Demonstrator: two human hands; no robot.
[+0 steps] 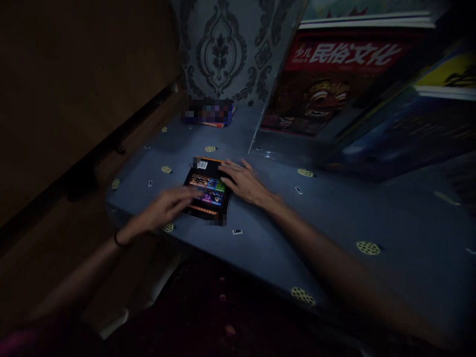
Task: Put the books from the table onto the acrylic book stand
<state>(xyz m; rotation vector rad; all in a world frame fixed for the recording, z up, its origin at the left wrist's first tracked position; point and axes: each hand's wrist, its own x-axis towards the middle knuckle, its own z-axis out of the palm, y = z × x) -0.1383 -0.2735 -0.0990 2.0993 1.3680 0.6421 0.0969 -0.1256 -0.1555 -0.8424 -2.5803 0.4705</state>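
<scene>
Right forearm (320, 243), left grip (165, 206) and right grip (243, 183) loosely open, empty, dark book (211, 193) under both

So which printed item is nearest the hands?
The black one, lying flat at the left hand and right hand; the small stack lies farther back, the red magazine stands propped.

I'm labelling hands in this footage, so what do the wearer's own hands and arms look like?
Both the left hand and right hand are gloveless, the forearms largely bare. A thin dark band circles the left wrist; magenta cloth, perhaps a sleeve, shows lower left.
</scene>
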